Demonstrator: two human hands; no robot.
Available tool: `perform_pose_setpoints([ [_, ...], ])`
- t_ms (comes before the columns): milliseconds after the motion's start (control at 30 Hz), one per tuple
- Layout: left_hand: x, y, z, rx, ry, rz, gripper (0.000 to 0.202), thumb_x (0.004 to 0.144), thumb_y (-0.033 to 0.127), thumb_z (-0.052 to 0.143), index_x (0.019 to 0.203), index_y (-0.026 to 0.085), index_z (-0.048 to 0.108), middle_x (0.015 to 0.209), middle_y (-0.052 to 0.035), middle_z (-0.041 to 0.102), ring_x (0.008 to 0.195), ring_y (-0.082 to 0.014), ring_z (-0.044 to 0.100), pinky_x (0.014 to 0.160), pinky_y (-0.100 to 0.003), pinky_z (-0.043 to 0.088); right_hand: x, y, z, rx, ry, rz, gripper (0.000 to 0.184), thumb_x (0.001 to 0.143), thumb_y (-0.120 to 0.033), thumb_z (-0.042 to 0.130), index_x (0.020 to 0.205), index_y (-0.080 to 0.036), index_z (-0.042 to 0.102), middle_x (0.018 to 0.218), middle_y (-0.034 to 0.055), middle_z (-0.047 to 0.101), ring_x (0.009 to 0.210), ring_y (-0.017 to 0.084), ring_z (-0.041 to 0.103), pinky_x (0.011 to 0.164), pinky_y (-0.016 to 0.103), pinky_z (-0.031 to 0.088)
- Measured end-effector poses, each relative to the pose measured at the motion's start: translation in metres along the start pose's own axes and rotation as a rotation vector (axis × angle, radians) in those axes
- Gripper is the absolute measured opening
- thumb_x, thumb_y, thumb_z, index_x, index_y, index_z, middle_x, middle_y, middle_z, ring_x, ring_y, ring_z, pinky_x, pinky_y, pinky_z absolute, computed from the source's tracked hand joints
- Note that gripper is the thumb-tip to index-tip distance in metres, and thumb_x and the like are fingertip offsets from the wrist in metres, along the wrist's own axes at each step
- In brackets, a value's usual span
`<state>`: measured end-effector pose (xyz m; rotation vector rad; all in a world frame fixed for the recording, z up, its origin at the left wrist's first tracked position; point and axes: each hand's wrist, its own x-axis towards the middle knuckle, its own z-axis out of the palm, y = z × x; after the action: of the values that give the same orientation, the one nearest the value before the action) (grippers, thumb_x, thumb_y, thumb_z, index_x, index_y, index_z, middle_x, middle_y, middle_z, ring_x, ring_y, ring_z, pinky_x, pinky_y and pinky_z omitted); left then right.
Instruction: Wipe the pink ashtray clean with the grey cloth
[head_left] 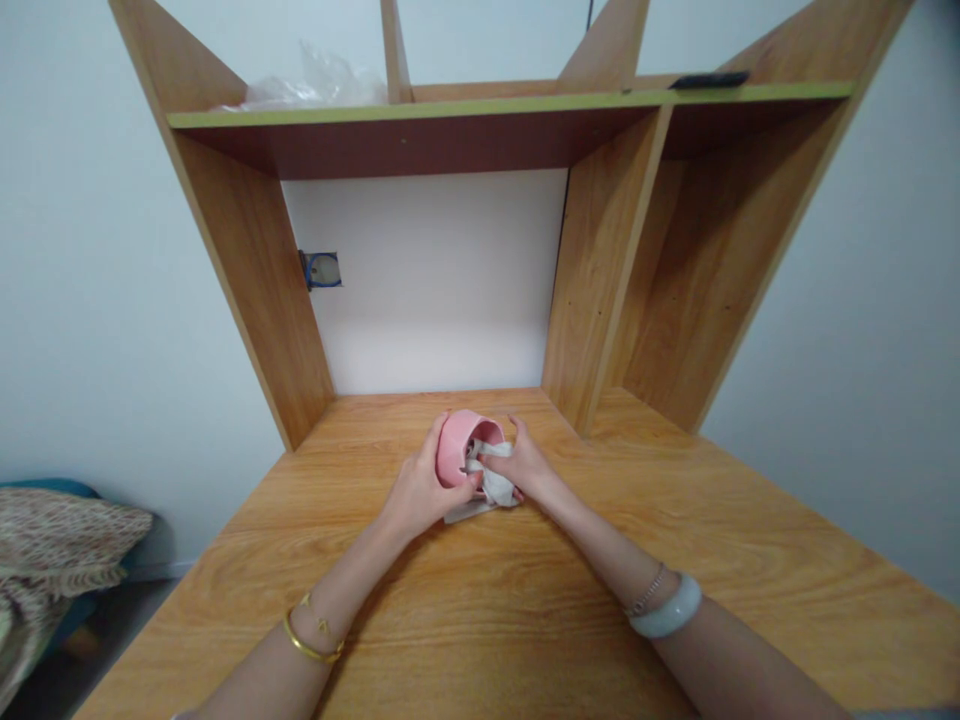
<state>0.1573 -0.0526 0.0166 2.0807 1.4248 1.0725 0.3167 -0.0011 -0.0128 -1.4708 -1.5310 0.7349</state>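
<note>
A pink bowl-like container (454,447) is tilted on its side above the wooden desk (480,610), its mouth turned toward the right. My left hand (422,487) grips it from the left, thumb near the lower rim. My right hand (527,463) holds a white tissue (497,485) at the container's mouth, with part of the tissue inside. Small dark and metallic parts show within the opening, too small to name. Some of the white tissue hangs below the container, near the desk surface.
A wooden shelf unit (611,280) stands at the back of the desk. On its upper shelf lie a clear plastic bag (315,85) and a dark flat object (709,80). An open wall box (322,270) shows wires. A fringed woven cloth (67,530) is at the far left.
</note>
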Motion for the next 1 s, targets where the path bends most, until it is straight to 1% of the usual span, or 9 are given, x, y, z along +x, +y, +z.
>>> perform_pose_setpoints([
  [100, -0.001, 0.000, 0.001, -0.006, 0.001, 0.011, 0.086, 0.065, 0.039, 0.062, 0.136, 0.022, 0.016, 0.110, -0.0070, 0.056, 0.092, -0.0234, 0.056, 0.080, -0.032, 0.043, 0.001, 0.000, -0.003, -0.116, 0.067, -0.096, 0.083, 0.061, -0.024, 0.065, 0.130, -0.014, 0.020, 0.082, 0.0053, 0.063, 0.066, 0.017, 0.060, 0.056, 0.025, 0.045],
  [167, -0.002, 0.000, 0.003, 0.020, -0.015, 0.034, 0.086, 0.065, 0.041, 0.063, 0.136, 0.022, 0.017, 0.111, -0.0073, 0.056, 0.095, -0.0241, 0.055, 0.082, -0.032, 0.042, 0.000, -0.003, -0.006, -0.227, 0.095, -0.148, 0.081, 0.064, -0.022, 0.063, 0.132, -0.014, 0.020, 0.084, 0.0073, 0.064, 0.071, 0.019, 0.060, 0.058, 0.025, 0.044],
  [333, -0.003, -0.001, 0.004, 0.108, -0.064, 0.066, 0.088, 0.064, 0.047, 0.060, 0.137, 0.020, 0.017, 0.105, -0.0080, 0.060, 0.090, -0.0248, 0.057, 0.079, -0.033, 0.043, -0.006, -0.010, -0.012, -0.517, 0.082, -0.181, 0.071, 0.075, -0.025, 0.051, 0.136, -0.015, 0.015, 0.073, 0.0076, 0.065, 0.067, 0.022, 0.061, 0.054, 0.026, 0.040],
  [500, -0.003, 0.000, 0.002, 0.106, -0.072, 0.067, 0.086, 0.066, 0.045, 0.059, 0.136, 0.019, 0.019, 0.104, -0.0085, 0.060, 0.088, -0.0242, 0.058, 0.077, -0.032, 0.043, -0.012, -0.017, -0.016, -0.674, 0.082, -0.310, 0.069, 0.080, -0.030, 0.045, 0.137, -0.020, 0.008, 0.071, 0.0065, 0.065, 0.065, 0.024, 0.062, 0.056, 0.028, 0.040],
  [633, -0.003, 0.000, 0.002, 0.103, -0.070, 0.046, 0.083, 0.066, 0.043, 0.059, 0.136, 0.019, 0.020, 0.104, -0.0086, 0.060, 0.090, -0.0246, 0.057, 0.078, -0.032, 0.043, -0.014, -0.019, -0.016, -0.679, 0.095, -0.389, 0.067, 0.082, -0.030, 0.042, 0.137, -0.020, 0.006, 0.077, 0.0080, 0.066, 0.068, 0.024, 0.063, 0.057, 0.028, 0.041],
  [733, -0.003, -0.003, 0.003, 0.098, -0.051, 0.044, 0.081, 0.067, 0.040, 0.058, 0.135, 0.018, 0.021, 0.105, -0.0088, 0.060, 0.091, -0.0245, 0.057, 0.080, -0.032, 0.042, -0.015, -0.016, -0.013, -0.647, 0.115, -0.355, 0.070, 0.081, -0.034, 0.043, 0.137, -0.016, 0.006, 0.084, 0.0112, 0.065, 0.071, 0.025, 0.062, 0.059, 0.030, 0.041],
  [867, -0.001, -0.007, 0.004, 0.081, -0.053, 0.050, 0.079, 0.069, 0.039, 0.057, 0.136, 0.018, 0.020, 0.106, -0.0084, 0.059, 0.091, -0.0235, 0.057, 0.078, -0.032, 0.043, -0.016, -0.010, -0.007, -0.555, 0.074, -0.320, 0.084, 0.071, -0.041, 0.053, 0.136, -0.014, 0.008, 0.106, 0.0162, 0.058, 0.086, 0.027, 0.059, 0.066, 0.033, 0.042],
  [933, -0.001, -0.008, 0.005, 0.080, -0.047, 0.048, 0.079, 0.070, 0.039, 0.056, 0.136, 0.018, 0.018, 0.108, -0.0087, 0.058, 0.092, -0.0231, 0.057, 0.079, -0.032, 0.043, -0.014, -0.007, -0.004, -0.498, 0.026, -0.308, 0.091, 0.065, -0.037, 0.060, 0.136, -0.015, 0.007, 0.111, 0.0161, 0.055, 0.092, 0.027, 0.057, 0.070, 0.033, 0.042],
  [1000, 0.000, -0.008, 0.005, 0.086, -0.043, 0.050, 0.080, 0.070, 0.041, 0.056, 0.136, 0.017, 0.017, 0.109, -0.0095, 0.058, 0.093, -0.0232, 0.056, 0.079, -0.033, 0.042, -0.012, -0.004, -0.002, -0.430, -0.020, -0.281, 0.095, 0.061, -0.029, 0.063, 0.136, -0.015, 0.006, 0.108, 0.0144, 0.057, 0.091, 0.025, 0.057, 0.070, 0.031, 0.042],
])
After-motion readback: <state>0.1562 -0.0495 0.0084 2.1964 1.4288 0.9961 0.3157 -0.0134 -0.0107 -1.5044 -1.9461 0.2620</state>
